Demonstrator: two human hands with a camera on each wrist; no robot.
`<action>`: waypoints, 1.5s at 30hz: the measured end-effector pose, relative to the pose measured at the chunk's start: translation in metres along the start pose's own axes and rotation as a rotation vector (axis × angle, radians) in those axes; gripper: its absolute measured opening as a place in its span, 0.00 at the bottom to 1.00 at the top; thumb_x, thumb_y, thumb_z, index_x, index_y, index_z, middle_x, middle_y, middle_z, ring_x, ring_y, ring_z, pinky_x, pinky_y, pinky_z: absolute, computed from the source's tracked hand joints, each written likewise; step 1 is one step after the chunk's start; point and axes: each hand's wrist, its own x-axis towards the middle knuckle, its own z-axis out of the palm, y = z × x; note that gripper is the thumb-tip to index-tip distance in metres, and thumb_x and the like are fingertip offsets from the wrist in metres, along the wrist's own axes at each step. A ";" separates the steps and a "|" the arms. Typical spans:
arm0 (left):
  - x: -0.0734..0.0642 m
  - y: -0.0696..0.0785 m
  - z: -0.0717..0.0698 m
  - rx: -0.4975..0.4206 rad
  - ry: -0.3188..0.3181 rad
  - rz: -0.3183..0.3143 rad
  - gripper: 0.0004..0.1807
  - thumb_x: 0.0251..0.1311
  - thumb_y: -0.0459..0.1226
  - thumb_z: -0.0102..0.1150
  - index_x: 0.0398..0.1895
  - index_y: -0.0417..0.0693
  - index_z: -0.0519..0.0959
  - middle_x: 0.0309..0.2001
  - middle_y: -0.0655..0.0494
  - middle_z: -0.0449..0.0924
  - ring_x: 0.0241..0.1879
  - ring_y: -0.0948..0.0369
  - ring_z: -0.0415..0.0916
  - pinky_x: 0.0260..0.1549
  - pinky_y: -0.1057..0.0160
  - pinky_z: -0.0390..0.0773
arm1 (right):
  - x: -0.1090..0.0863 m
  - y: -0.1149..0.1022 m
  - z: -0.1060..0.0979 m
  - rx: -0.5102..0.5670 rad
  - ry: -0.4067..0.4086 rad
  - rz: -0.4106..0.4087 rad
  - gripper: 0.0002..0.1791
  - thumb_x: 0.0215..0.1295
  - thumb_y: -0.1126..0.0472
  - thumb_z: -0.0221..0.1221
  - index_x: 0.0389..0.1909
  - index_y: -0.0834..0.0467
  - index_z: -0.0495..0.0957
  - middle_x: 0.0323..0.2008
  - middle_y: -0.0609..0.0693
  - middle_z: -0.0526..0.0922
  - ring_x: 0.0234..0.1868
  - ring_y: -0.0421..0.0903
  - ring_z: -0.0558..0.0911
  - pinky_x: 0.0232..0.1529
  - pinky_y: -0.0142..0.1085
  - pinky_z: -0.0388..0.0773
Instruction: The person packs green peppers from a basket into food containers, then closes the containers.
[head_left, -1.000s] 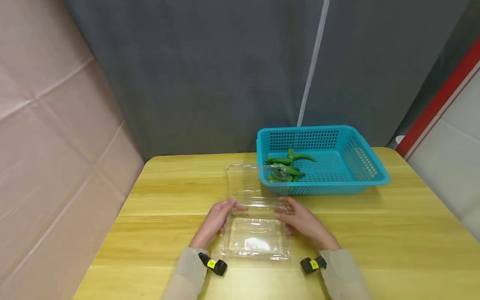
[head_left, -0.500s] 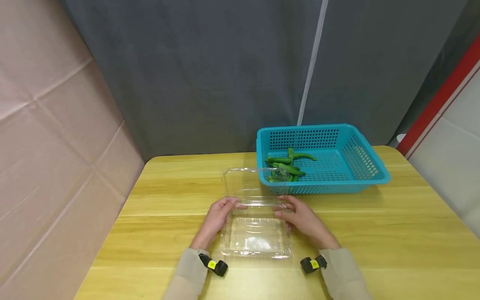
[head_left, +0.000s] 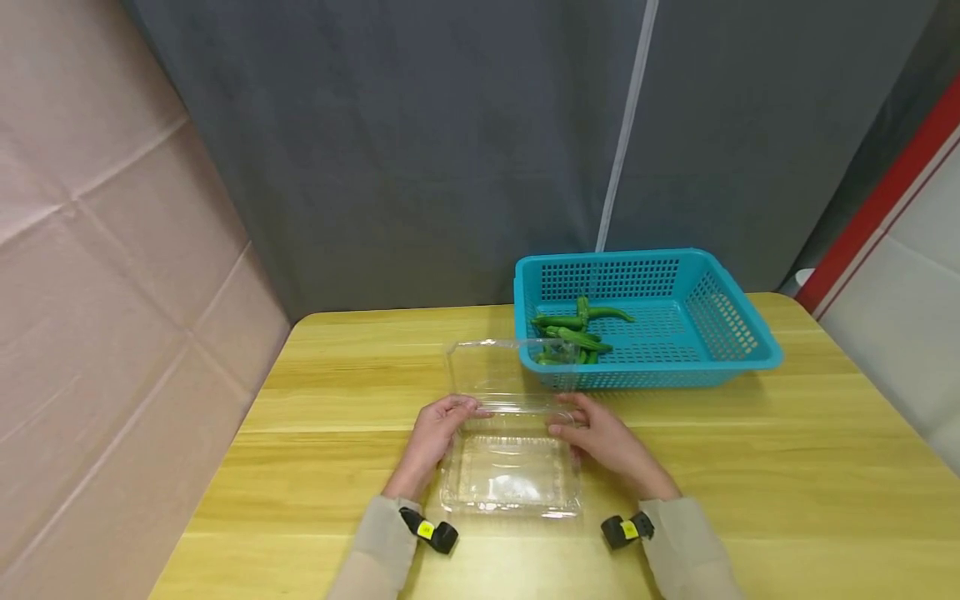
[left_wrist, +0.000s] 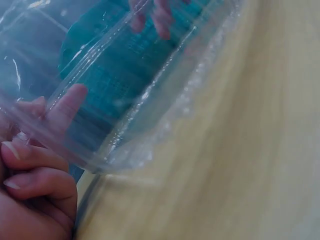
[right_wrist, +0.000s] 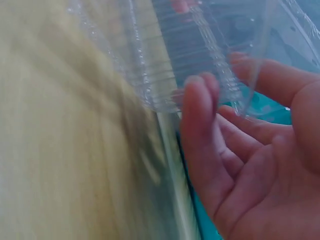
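Across the back we see a dark grey curtain (head_left: 412, 167), and in front of it a pale wooden table (head_left: 750, 483). On the table's far right part sits a blue perforated plastic basket (head_left: 690, 367).

Nearer to us is a clear plastic clamshell box (head_left: 512, 482), folded open, directly between the two hands. Its base lies on our side of the hinge, reaching back between the wrists; its lid (head_left: 483, 367) extends beyond the hands, and its right far corner overlaps the basket's near left corner in the head view. Whether the base touches the table we cannot tell.

Our left hand (head_left: 435, 432) grips the box's left edge beside the hinge; in the left wrist view, some fingers are curled at the rim and another shows through the plastic. Our right hand (head_left: 604, 435) holds the opposite edge at the same level, thumb nearer to us and forefinger farther off. So the hinge spans the gap from one hand to the other.

Inside the basket, in its left part, we see a small heap of slender green pods (head_left: 579, 337), a few of them through the lid. Smallest are the black wrist cameras, one by the left cuff (head_left: 445, 537) and one by the right (head_left: 617, 532).
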 end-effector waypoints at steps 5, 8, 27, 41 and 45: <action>-0.007 0.016 0.001 -0.009 -0.007 0.014 0.18 0.64 0.44 0.47 0.48 0.40 0.74 0.42 0.50 0.80 0.12 0.66 0.55 0.05 0.67 0.56 | -0.001 0.001 -0.003 -0.010 -0.015 -0.002 0.32 0.60 0.54 0.56 0.63 0.58 0.56 0.38 0.61 0.77 0.21 0.50 0.76 0.25 0.43 0.77; -0.010 0.021 0.001 -0.003 0.003 0.012 0.18 0.64 0.44 0.46 0.48 0.38 0.73 0.43 0.51 0.80 0.12 0.67 0.55 0.06 0.68 0.57 | -0.002 0.001 -0.006 -0.035 0.001 -0.009 0.32 0.61 0.53 0.55 0.63 0.57 0.56 0.39 0.61 0.77 0.24 0.50 0.76 0.27 0.43 0.77; -0.010 0.021 0.002 -0.025 0.021 -0.009 0.15 0.64 0.43 0.47 0.46 0.42 0.75 0.43 0.52 0.80 0.08 0.69 0.52 0.05 0.68 0.54 | -0.008 -0.008 -0.022 -0.284 0.253 -0.031 0.15 0.63 0.52 0.53 0.47 0.55 0.72 0.32 0.52 0.77 0.24 0.48 0.77 0.26 0.39 0.76; -0.013 0.018 0.004 -0.035 0.027 -0.015 0.16 0.63 0.43 0.47 0.45 0.42 0.75 0.42 0.52 0.80 0.08 0.68 0.52 0.04 0.66 0.54 | -0.027 -0.027 -0.044 -0.409 0.582 -0.232 0.16 0.65 0.48 0.48 0.45 0.54 0.75 0.32 0.46 0.80 0.33 0.41 0.79 0.33 0.31 0.75; -0.010 0.009 0.001 -0.027 0.046 -0.020 0.16 0.62 0.47 0.48 0.44 0.47 0.76 0.41 0.56 0.81 0.07 0.67 0.51 0.04 0.65 0.53 | -0.024 -0.032 -0.049 -0.478 0.643 -0.313 0.14 0.65 0.51 0.50 0.44 0.55 0.75 0.36 0.45 0.80 0.37 0.42 0.79 0.36 0.34 0.76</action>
